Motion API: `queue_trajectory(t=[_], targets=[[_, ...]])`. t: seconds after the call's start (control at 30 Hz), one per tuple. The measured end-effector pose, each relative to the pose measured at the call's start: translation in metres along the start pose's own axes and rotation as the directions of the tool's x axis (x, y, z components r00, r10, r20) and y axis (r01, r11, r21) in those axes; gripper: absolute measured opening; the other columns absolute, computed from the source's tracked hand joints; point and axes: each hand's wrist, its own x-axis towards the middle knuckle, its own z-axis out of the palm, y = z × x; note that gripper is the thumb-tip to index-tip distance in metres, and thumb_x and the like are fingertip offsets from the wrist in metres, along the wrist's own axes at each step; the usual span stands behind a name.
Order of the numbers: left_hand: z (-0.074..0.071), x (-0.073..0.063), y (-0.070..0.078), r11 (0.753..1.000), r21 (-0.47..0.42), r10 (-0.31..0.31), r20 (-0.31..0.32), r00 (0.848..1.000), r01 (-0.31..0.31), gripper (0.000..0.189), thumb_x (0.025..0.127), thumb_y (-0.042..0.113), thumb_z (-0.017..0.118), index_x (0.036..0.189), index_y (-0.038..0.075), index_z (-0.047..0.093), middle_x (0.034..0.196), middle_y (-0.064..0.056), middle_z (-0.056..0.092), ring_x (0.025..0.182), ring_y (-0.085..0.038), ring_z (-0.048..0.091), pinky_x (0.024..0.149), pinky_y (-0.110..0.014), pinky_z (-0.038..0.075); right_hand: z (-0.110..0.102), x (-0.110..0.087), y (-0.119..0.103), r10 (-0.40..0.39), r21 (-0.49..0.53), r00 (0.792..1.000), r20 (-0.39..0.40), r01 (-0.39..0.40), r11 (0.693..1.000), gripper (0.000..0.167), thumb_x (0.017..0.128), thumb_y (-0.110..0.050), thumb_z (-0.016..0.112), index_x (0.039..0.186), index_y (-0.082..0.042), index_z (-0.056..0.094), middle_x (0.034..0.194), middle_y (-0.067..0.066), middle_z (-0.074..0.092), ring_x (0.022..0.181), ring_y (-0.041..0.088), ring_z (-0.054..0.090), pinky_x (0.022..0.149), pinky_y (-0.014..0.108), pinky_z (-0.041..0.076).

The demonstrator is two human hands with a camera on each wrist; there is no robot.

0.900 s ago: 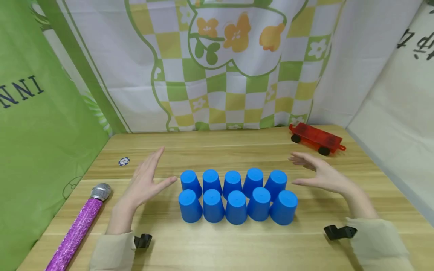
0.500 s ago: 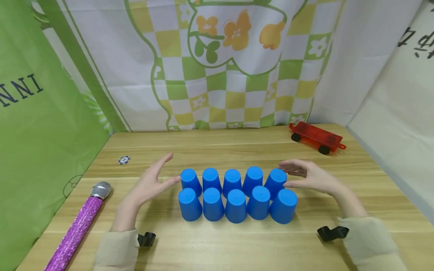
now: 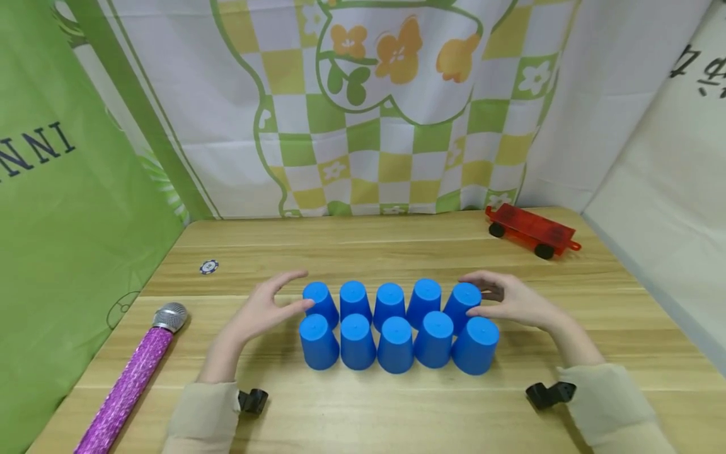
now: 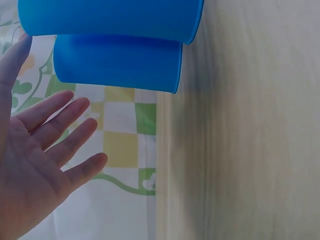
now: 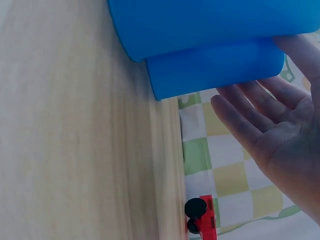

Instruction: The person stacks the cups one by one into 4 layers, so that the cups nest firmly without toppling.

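Several blue plastic cups stand upside down in two rows mid-table, among them the front middle cup (image 3: 396, 347). My left hand (image 3: 261, 313) is at the left end, thumb before the back-left cup (image 3: 319, 302) and fingers spread beyond it. In the left wrist view, a gap separates those fingers from the back-row cup (image 4: 117, 62). At the right end my right hand (image 3: 518, 302) reaches about the back-right cup (image 3: 458, 309), thumb in front, fingers behind. Its fingertips are partly hidden by that cup (image 5: 215, 70) in the right wrist view; contact cannot be told.
A purple glitter microphone (image 3: 133, 378) lies along the table's left side. Farther back is a blue and white poker chip (image 3: 208, 267). A red toy wagon (image 3: 532, 231) stands at the back right. Behind the wooden table (image 3: 363, 416) hangs a patterned curtain (image 3: 374, 157).
Both hands have come inward from either side toward the end cups of the back row, the right one somewhat farther. Every cup stays where it was.
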Motion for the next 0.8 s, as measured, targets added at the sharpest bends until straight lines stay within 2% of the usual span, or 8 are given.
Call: queue_trajectory(t=[0.2, 0.4, 0.63, 0.8], targets=[[0.005, 0.004, -0.003, 0.999, -0.037, 0.026, 0.025, 0.999, -0.025, 0.062, 0.084, 0.045, 0.066, 0.135, 0.015, 0.050, 0.140, -0.007, 0.051, 0.133, -0.031, 0.043, 0.108, -0.056, 0.034, 0.001, 0.001, 0.002, -0.017, -0.008, 1.000, -0.002, 0.017, 1.000, 0.046, 0.083, -0.016, 0.071, 0.123, -0.001, 0.055, 0.118, 0.015, 0.062, 0.102, -0.007, 0.054, 0.090, 0.046, 0.052], [0.009, 0.006, -0.007, 0.989, -0.136, 0.054, 0.023, 0.998, -0.051, 0.060, 0.084, 0.037, 0.070, 0.133, 0.008, 0.051, 0.135, -0.010, 0.055, 0.127, -0.032, 0.048, 0.107, -0.052, 0.037, 0.002, 0.002, 0.002, -0.021, -0.004, 1.000, -0.010, 0.021, 1.000, 0.043, 0.084, -0.016, 0.071, 0.122, -0.002, 0.056, 0.116, 0.014, 0.063, 0.101, -0.006, 0.055, 0.088, 0.044, 0.054], [0.014, 0.009, -0.010, 0.957, -0.285, 0.064, 0.043, 0.997, -0.049, 0.053, 0.083, 0.027, 0.072, 0.128, 0.005, 0.052, 0.126, -0.014, 0.059, 0.118, -0.034, 0.056, 0.101, -0.048, 0.045, 0.002, 0.001, 0.002, -0.010, 0.002, 1.000, -0.026, 0.010, 1.000, 0.043, 0.083, -0.015, 0.072, 0.120, -0.001, 0.056, 0.112, 0.013, 0.064, 0.099, -0.007, 0.055, 0.086, 0.041, 0.055], [0.014, 0.008, -0.011, 0.952, -0.305, 0.045, 0.061, 0.997, -0.024, 0.049, 0.084, 0.027, 0.072, 0.125, 0.008, 0.053, 0.124, -0.014, 0.059, 0.115, -0.035, 0.058, 0.096, -0.045, 0.050, 0.001, 0.001, 0.002, 0.016, 0.008, 0.999, -0.047, -0.015, 1.000, 0.041, 0.084, -0.015, 0.071, 0.120, 0.000, 0.056, 0.111, 0.013, 0.064, 0.098, -0.007, 0.055, 0.086, 0.042, 0.055]])
